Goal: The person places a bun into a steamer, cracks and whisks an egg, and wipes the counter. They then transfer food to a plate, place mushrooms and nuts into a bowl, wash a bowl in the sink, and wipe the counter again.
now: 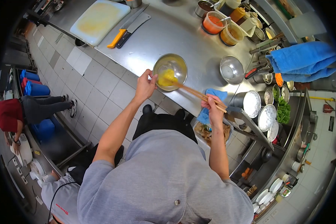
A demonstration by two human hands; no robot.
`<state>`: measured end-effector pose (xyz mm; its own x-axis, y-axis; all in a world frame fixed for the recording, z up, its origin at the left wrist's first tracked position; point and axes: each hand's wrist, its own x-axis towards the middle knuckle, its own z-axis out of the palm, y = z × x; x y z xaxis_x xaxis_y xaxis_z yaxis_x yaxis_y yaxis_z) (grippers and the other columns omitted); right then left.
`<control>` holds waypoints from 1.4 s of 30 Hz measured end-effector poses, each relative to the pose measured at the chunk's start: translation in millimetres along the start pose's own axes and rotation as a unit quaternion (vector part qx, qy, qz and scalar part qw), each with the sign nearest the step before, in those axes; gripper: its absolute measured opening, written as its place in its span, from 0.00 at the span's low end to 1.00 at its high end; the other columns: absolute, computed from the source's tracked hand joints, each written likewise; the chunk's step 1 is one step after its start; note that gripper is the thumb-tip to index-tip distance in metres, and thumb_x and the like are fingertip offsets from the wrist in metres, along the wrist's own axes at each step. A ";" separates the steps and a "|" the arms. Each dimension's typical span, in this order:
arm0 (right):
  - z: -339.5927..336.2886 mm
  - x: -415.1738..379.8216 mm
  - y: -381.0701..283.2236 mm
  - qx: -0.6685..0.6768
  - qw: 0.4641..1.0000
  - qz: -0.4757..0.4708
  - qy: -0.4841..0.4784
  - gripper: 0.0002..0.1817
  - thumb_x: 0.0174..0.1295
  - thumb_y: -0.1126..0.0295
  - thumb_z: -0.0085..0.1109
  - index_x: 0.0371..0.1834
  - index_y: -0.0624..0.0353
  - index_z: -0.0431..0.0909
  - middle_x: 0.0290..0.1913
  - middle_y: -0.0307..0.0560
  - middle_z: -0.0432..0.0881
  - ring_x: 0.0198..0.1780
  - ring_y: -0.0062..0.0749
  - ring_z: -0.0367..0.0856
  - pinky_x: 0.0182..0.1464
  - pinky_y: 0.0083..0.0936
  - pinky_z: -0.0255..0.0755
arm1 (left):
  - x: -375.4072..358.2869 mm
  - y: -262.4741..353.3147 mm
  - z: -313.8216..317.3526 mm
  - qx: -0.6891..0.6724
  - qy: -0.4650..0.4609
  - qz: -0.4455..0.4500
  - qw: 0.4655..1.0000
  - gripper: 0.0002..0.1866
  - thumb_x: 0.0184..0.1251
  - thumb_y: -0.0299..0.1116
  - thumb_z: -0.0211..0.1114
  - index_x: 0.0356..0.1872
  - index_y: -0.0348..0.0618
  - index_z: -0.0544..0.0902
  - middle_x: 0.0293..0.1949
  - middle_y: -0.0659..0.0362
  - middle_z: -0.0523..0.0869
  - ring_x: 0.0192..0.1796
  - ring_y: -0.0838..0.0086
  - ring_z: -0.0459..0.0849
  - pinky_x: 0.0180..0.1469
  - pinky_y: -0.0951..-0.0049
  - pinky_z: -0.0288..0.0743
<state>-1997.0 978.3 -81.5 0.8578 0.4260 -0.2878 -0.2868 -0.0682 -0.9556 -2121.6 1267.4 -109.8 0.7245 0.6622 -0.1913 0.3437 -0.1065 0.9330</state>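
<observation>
The person stands at the steel desk (pixel 183 33) and beats yellow egg (pixel 167 77) in a metal bowl (pixel 170 71). The left hand (pixel 145 86) is closed on the near left rim of the bowl and keeps it tilted at the desk edge. The right hand (pixel 214 109) is closed around a pair of chopsticks (pixel 198 94), whose tips are in the egg.

The bowl sits very near the desk edge, partly over the floor, so I think a strong stroke could push egg over the rim, or the bowl could slip off if the grip gets loose. A blue cloth (pixel 212 98) lies just beside the right hand and could be caught by the chopsticks.

Farther on the desk there is an empty steel bowl (pixel 231 70), sauce containers (pixel 222 28), and at far left a cutting board (pixel 99 20) with two knives (pixel 128 30). Other people work at the left side, well apart.
</observation>
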 end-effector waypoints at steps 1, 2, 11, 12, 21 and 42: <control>1.1 0.3 8.0 0.000 0.999 -0.018 0.029 0.13 0.68 0.71 0.60 0.50 0.69 0.80 0.39 0.50 0.85 0.36 0.29 0.86 0.42 0.22 0.82 | -1.4 1.8 -1.1 0.007 -0.001 0.000 1.000 0.13 0.73 0.33 0.61 0.32 0.40 0.67 0.20 0.57 0.81 0.21 0.77 0.84 0.21 0.77 0.75; 1.9 2.8 12.3 0.000 0.998 -0.038 0.057 0.12 0.68 0.71 0.60 0.50 0.69 0.80 0.38 0.50 0.85 0.36 0.29 0.86 0.41 0.22 0.82 | -0.5 0.2 -1.0 0.004 0.000 0.001 1.000 0.13 0.73 0.33 0.61 0.32 0.40 0.67 0.20 0.57 0.81 0.21 0.77 0.84 0.21 0.77 0.75; -1.1 5.6 8.2 0.061 0.998 -0.003 0.031 0.12 0.69 0.71 0.59 0.48 0.70 0.80 0.38 0.50 0.85 0.36 0.29 0.86 0.40 0.23 0.82 | 3.2 -8.5 2.0 -0.010 0.008 0.018 1.000 0.12 0.73 0.30 0.61 0.32 0.39 0.67 0.20 0.59 0.80 0.20 0.78 0.83 0.20 0.78 0.75; 1.2 4.8 7.7 0.093 0.994 -0.010 0.049 0.12 0.69 0.71 0.59 0.47 0.70 0.80 0.38 0.50 0.85 0.36 0.29 0.86 0.40 0.23 0.82 | 3.2 -8.5 1.9 -0.012 0.007 0.020 1.000 0.12 0.73 0.30 0.61 0.32 0.39 0.67 0.20 0.59 0.80 0.21 0.78 0.83 0.19 0.78 0.75; -2.9 5.7 4.5 0.022 0.999 0.008 -0.023 0.14 0.69 0.69 0.59 0.49 0.70 0.80 0.38 0.50 0.85 0.35 0.29 0.86 0.40 0.22 0.82 | 5.2 -3.1 3.7 -0.031 0.007 0.022 0.999 0.11 0.73 0.30 0.60 0.33 0.39 0.67 0.21 0.56 0.81 0.21 0.77 0.84 0.20 0.77 0.75; -0.6 10.7 5.7 0.019 0.999 0.003 0.030 0.12 0.69 0.70 0.59 0.47 0.69 0.81 0.38 0.50 0.85 0.35 0.29 0.86 0.39 0.23 0.82 | 11.2 -0.8 3.5 -0.017 0.006 0.039 0.999 0.12 0.73 0.32 0.61 0.33 0.39 0.68 0.21 0.57 0.81 0.21 0.77 0.84 0.20 0.77 0.74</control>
<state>-1989.2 982.0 -90.1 0.8799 0.3703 -0.2977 -0.3067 -0.0357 -0.9511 -2111.6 1272.3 -113.7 0.7405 0.6624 -0.1134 0.2655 -0.1333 0.9549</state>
